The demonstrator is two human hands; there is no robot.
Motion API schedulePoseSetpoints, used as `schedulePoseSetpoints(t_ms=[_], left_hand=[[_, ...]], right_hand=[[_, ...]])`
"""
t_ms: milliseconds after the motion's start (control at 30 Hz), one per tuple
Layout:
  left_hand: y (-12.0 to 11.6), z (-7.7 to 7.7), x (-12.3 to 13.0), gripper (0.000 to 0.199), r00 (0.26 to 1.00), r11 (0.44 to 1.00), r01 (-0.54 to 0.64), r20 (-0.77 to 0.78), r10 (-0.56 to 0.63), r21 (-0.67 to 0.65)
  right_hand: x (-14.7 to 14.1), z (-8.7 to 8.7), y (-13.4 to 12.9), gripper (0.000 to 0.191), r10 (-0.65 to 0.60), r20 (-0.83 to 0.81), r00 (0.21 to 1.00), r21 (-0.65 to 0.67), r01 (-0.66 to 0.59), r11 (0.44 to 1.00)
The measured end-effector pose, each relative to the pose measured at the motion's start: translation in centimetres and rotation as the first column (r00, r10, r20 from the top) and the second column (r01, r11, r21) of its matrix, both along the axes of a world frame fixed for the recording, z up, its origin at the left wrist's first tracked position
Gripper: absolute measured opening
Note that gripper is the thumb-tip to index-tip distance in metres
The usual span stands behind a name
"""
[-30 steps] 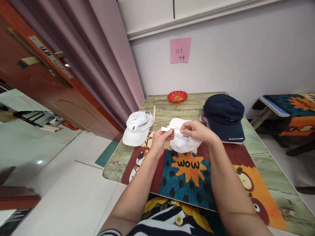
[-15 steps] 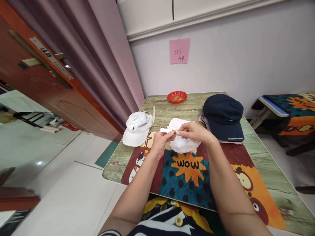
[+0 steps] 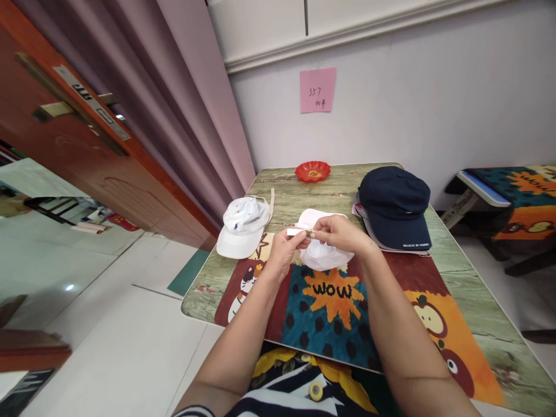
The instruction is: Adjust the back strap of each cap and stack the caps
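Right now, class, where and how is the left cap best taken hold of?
Probably pinch the left cap by its brim, coming from the near side. The brim is broad and faces the table's near-left edge, while the strap sticks out behind the crown.

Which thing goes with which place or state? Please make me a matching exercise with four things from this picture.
Things:
1. Dish
2. Note
3. Navy cap
4. White strip

Places and states:
A. pinched in the left hand
B. on the right side of the table
C. red, near the table's far edge
D. pink, on the wall

Pairs: 1-C, 2-D, 3-B, 4-A
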State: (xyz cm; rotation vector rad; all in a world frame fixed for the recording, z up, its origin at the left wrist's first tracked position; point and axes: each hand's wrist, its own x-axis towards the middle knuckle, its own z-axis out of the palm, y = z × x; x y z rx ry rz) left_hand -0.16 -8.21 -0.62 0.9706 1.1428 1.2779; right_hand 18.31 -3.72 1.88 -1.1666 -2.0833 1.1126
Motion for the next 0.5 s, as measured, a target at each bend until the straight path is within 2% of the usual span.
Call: schedulePoseSetpoints(t_ms=[133, 233, 400, 500], left_hand=[[0.18, -0.06, -0.08, 0.036, 1.0, 1.0, 0.013, 0.001, -0.013, 0.002], [0.21, -0.03, -0.04, 0.037, 1.0, 1.0, 0.011, -0.005, -0.011, 0.003], [-0.03, 0.43, 0.26, 0.032, 0.999, 0.999, 0.007, -0.039, -0.006, 0.032], [-0.07, 0.44, 0.38, 0.029, 0.996, 0.998, 0.008, -0.093, -0.001, 0.064]], right_hand=[[-0.1, -0.2, 0.06, 0.026, -0.011, -0.009, 1.0, -0.006, 0.011, 1.0], [-0.09, -0.26, 0.11, 0.029, -0.036, -0.035, 0.999, 0.036, 0.037, 0.999], [-0.32, -0.19, 0.0, 0.028, 0.065, -0.064, 0.996, 0.075, -0.06, 0.995], [-0.41, -0.16, -0.01, 0.024, 0.064, -0.047, 0.997, 0.085, -0.06, 0.995]])
